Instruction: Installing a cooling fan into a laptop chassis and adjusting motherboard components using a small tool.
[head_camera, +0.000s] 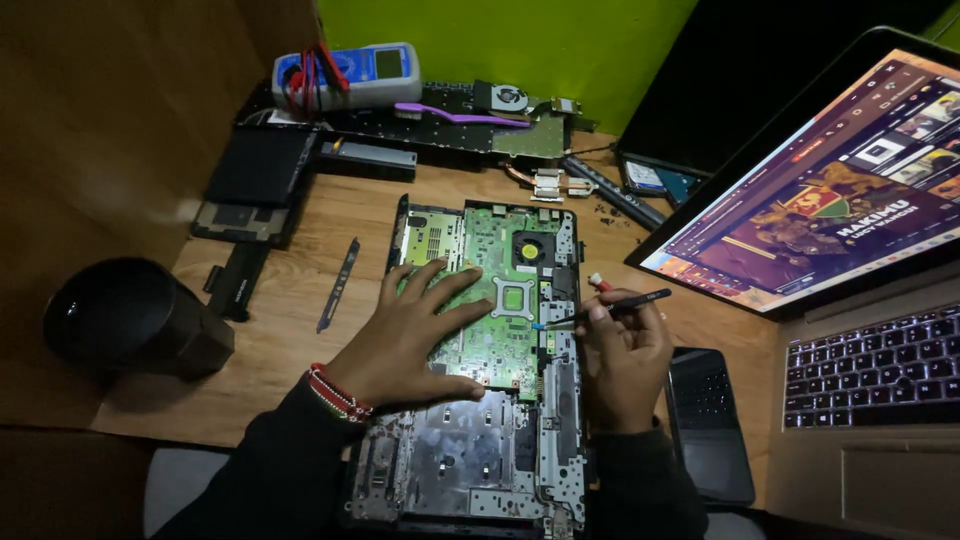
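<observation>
On the wooden worktop (300, 300), against a green wall (500, 40), the opened laptop chassis (470, 470) sits dead centre with its green motherboard (490, 300) exposed. Your left hand (410, 335) lies flat on the board, fingers spread, gripping nothing. Your right hand (625, 350) is closed around a black tool (610, 308), tip at the board's right edge. Multimeter (350, 75) and spare boards at the back, black cylinder (130, 320) left, running laptop (850, 300) right.
</observation>
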